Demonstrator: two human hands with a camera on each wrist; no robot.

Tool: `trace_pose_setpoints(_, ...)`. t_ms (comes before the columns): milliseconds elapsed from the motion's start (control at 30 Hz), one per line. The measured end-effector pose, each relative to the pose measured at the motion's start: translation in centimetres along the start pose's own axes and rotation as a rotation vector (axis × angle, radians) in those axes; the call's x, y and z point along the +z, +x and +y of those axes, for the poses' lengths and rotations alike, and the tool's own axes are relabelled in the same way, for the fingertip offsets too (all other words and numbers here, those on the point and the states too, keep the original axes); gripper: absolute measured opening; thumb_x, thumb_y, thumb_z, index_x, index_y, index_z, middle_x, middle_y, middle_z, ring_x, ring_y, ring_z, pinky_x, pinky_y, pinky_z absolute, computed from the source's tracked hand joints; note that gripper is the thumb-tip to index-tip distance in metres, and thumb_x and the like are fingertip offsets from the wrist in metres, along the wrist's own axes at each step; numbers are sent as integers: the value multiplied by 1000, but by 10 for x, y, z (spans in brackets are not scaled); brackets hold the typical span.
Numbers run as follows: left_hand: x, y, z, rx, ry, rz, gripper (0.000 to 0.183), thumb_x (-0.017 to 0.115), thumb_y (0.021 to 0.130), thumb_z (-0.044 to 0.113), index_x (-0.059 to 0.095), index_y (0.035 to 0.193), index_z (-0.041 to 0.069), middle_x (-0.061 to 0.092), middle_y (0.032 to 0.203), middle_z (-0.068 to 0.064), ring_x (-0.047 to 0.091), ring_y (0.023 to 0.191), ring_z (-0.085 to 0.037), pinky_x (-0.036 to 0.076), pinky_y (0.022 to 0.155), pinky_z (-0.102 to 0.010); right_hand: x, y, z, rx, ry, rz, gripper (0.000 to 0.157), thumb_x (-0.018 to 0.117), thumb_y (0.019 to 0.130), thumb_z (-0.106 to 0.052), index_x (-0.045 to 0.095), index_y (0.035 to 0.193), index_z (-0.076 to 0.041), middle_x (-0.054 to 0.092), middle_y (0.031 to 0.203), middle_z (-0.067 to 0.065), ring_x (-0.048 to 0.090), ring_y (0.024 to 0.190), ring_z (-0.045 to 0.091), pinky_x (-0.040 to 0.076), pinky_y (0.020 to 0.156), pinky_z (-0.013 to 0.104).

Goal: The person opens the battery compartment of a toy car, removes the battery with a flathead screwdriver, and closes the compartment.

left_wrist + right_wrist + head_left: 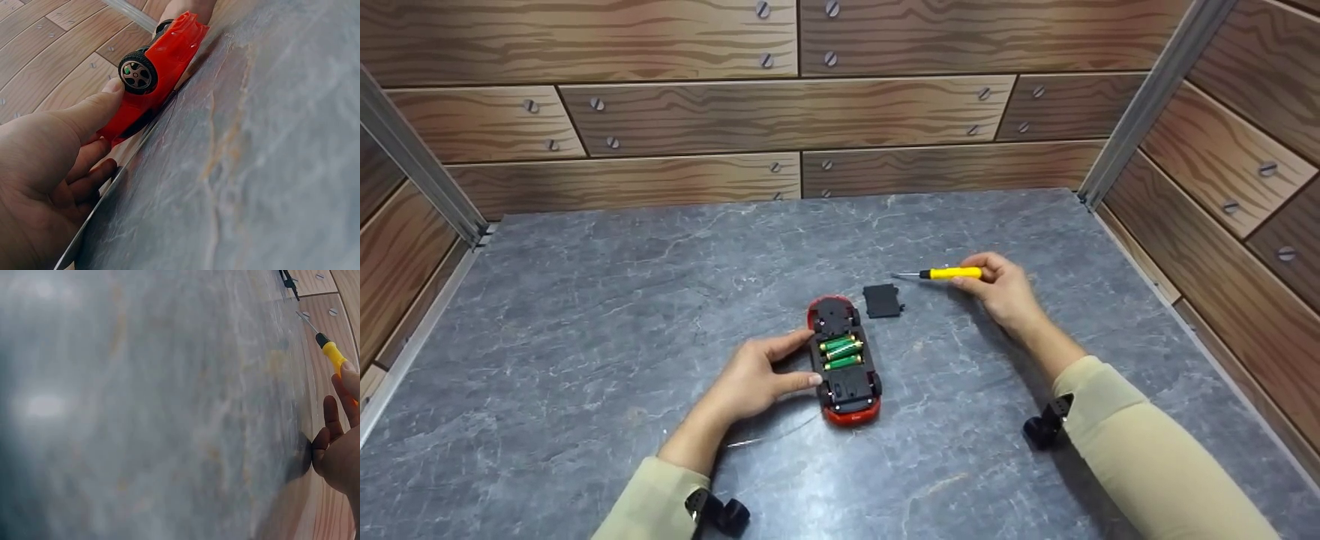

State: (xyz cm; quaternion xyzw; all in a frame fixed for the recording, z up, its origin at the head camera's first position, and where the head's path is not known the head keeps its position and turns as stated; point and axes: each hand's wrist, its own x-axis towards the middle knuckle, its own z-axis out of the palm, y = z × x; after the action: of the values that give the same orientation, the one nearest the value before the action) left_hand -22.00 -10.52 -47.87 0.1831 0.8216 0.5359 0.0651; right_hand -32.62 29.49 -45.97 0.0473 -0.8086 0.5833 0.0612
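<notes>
A red toy car (852, 415) lies upside down on the table, its black underside up. Green batteries (842, 349) sit side by side in its uncovered battery compartment. My left hand (751, 379) holds the car by its left side; in the left wrist view the thumb is at a wheel (138, 73). With thumb and fingers my right hand (1006, 294) pinches the yellow handle of a screwdriver (955, 273), whose metal shaft points left. Just short of its tip is a black battery cover (882, 301), flat on the table beside the car's front right.
The grey marbled table (660, 277) runs back to a wood-patterned wall (682, 116). More such panels and metal posts (1155, 97) stand at both sides. A black wrist camera (1046, 424) hangs by the right sleeve, another (718, 513) by the left.
</notes>
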Motion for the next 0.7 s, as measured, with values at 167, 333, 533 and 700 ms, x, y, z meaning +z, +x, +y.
trace_pose_setpoints(167,1,0,0,2,-12,1,71,91,85,29,63,148,11,60,151,-7,53,143,-26,35,124,-47,-1,1,2,47,-46,-36,34,77,95,3,62,123,14,77,102,4,60,84,3,49,71,15)
trace_pose_setpoints(333,2,0,0,2,-12,4,71,91,85,28,63,148,10,60,151,-7,53,143,-26,35,124,-46,-1,2,5,93,-99,-74,34,75,96,3,60,124,15,77,110,13,61,87,1,49,74,14)
trace_pose_setpoints(533,2,0,2,-8,-18,-1,71,91,85,28,63,148,11,60,151,-7,53,143,-26,35,124,-46,-2,0,4,115,-179,-81,36,80,95,-4,64,125,8,77,112,13,62,90,2,49,79,13)
trace_pose_setpoints(700,1,0,2,-5,-15,1,70,91,85,27,63,148,11,60,151,-7,52,144,-26,35,124,-46,0,-1,2,116,-202,-88,34,82,94,-6,66,121,6,78,109,11,63,90,4,49,79,14)
